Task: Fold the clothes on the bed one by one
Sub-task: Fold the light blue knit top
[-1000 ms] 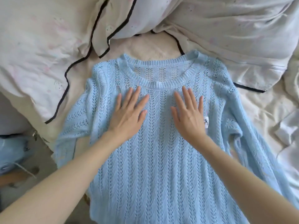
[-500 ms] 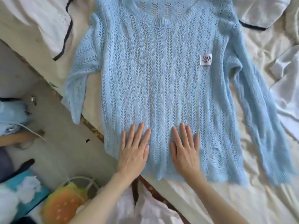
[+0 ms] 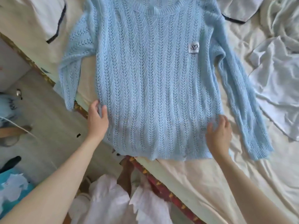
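Left hand (image 3: 97, 118) pinches the side seam of the blue knit sweater (image 3: 150, 81), which lies flat on the bed (image 3: 202, 183) between both hands. Right hand (image 3: 218, 136) curls onto the opposite seam; grip uncertain. Judged light, limp, snag-prone: grip seams.

Bed (image 3: 202, 183) under a cream sheet, with clothes and bedding spread on it.

In front of me the blue knit sweater (image 3: 150, 81) lies flat and face up on the sheet — collar away from me, hem at the near edge, its left sleeve drooping over the side of the bed, its right sleeve stretched along the sheet. A white pillow with dark piping (image 3: 40, 21) sits at the far left, and rumpled pale grey-white fabric (image 3: 275, 75) lies heaped to the right — whether garment or bedding I cannot tell.
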Demonstrator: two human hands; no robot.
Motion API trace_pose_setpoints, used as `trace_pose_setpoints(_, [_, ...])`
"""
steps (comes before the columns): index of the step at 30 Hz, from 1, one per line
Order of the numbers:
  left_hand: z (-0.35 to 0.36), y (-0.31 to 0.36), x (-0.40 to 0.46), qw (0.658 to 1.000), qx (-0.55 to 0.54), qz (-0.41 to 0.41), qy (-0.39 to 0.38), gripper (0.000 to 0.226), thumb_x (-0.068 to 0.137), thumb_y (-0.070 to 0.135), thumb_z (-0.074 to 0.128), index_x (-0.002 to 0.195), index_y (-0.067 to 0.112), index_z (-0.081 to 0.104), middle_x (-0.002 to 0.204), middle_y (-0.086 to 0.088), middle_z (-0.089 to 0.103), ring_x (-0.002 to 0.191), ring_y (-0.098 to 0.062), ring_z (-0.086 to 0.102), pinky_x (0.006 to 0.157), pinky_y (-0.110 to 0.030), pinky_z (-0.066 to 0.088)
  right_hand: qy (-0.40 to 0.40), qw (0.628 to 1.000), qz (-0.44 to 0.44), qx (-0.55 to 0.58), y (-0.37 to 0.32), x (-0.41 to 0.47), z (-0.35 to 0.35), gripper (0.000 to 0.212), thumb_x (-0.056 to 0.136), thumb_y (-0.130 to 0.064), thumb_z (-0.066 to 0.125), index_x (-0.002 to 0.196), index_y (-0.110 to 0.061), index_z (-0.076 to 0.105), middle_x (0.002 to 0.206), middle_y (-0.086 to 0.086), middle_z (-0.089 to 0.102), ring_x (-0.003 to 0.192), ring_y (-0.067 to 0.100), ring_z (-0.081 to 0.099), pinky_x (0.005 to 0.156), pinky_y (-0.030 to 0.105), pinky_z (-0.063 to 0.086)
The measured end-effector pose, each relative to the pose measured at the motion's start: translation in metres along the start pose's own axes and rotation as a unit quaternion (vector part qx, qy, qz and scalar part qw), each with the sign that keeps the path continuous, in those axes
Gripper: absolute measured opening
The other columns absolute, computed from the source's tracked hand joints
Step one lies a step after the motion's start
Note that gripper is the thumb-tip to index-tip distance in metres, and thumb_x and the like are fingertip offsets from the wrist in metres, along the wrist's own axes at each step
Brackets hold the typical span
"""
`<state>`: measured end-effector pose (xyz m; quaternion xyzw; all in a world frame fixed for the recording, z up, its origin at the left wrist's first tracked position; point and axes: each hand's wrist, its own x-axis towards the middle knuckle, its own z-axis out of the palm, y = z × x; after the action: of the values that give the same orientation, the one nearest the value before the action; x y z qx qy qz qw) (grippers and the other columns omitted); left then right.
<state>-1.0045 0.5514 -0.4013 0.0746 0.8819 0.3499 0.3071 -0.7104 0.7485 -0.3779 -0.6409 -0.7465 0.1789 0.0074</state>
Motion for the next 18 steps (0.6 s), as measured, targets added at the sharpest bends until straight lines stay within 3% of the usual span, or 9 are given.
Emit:
trace_pose_setpoints(3, [-0.005, 0.011, -0.002, 0.989, -0.100, -0.089, 0.057, 0.032, 0.101, 0.030, 0.038, 0.121, 0.005, 0.045, 0.102, -0.001, 0.052, 0.098, -0.020, 0.051, 0.082, -0.023, 0.034, -0.026, 0.992, 0.121, 0.031, 0.001, 0.027, -0.005, 0.048, 0.099, -0.029, 0.041, 0.135, 0.002, 0.041, 0.135, 0.025, 0.043, 0.125, 0.037, 0.039, 0.104, 0.046, 0.029])
trace_pose_setpoints(6, [-0.017, 0.006, -0.013, 0.987, -0.112, -0.093, 0.061, 0.026, 0.102, 0.032, 0.036, 0.096, 0.008, 0.045, 0.074, 0.003, 0.040, 0.066, -0.010, 0.039, 0.065, -0.025, 0.031, -0.060, 0.984, 0.166, 0.018, 0.005, 0.044, -0.008, 0.051, 0.097, -0.043, 0.038, 0.116, 0.002, 0.055, 0.127, 0.025, 0.046, 0.120, 0.036, 0.042, 0.101, 0.048, 0.032])
trace_pose_setpoints(7, [-0.022, 0.006, -0.018, 0.991, -0.098, -0.072, 0.056, 0.024, 0.102, 0.030, 0.037, 0.095, 0.009, 0.045, 0.073, 0.003, 0.038, 0.064, -0.009, 0.036, 0.063, -0.025, 0.031, -0.078, 0.982, 0.169, 0.029, 0.007, 0.048, -0.009, 0.052, 0.095, -0.046, 0.038, 0.102, 0.003, 0.057, 0.118, 0.026, 0.050, 0.113, 0.036, 0.045, 0.095, 0.046, 0.036])
trace_pose_setpoints(9, [-0.030, 0.007, -0.027, 0.995, -0.066, -0.034, 0.064, 0.016, 0.102, 0.025, 0.037, 0.100, 0.011, 0.044, 0.076, 0.005, 0.041, 0.066, -0.005, 0.038, 0.061, -0.021, 0.031, -0.101, 0.979, 0.167, 0.064, 0.011, 0.051, -0.013, 0.047, 0.091, -0.046, 0.040, 0.077, -0.003, 0.050, 0.087, 0.021, 0.052, 0.088, 0.032, 0.049, 0.070, 0.040, 0.037])
trace_pose_setpoints(11, [-0.033, 0.011, -0.032, 0.996, -0.035, -0.007, 0.086, 0.012, 0.102, 0.021, 0.036, 0.105, 0.012, 0.043, 0.080, 0.003, 0.043, 0.069, -0.011, 0.041, 0.061, -0.021, 0.028, -0.093, 0.973, 0.185, 0.101, 0.013, 0.050, -0.020, 0.034, 0.096, -0.034, 0.044, 0.075, -0.008, 0.042, 0.072, 0.011, 0.046, 0.077, 0.026, 0.044, 0.058, 0.039, 0.025])
trace_pose_setpoints(15, [-0.035, 0.015, -0.032, 0.990, -0.010, -0.004, 0.143, 0.021, 0.103, 0.017, 0.035, 0.109, 0.003, 0.048, 0.093, -0.009, 0.047, 0.084, -0.018, 0.042, 0.068, -0.021, 0.028, -0.033, 0.974, 0.197, 0.107, 0.021, 0.041, -0.035, 0.025, 0.099, -0.031, 0.042, 0.097, -0.005, 0.044, 0.090, 0.020, 0.052, 0.087, 0.035, 0.050, 0.069, 0.037, 0.028])
trace_pose_setpoints(18, [-0.033, 0.012, -0.025, 0.986, 0.000, -0.023, 0.163, 0.026, 0.102, 0.017, 0.036, 0.114, -0.002, 0.049, 0.096, -0.009, 0.048, 0.086, -0.019, 0.043, 0.073, -0.022, 0.029, -0.035, 0.979, 0.189, 0.069, 0.031, 0.037, -0.042, 0.029, 0.099, -0.032, 0.041, 0.099, -0.002, 0.044, 0.100, 0.029, 0.057, 0.095, 0.042, 0.054, 0.073, 0.041, 0.034])
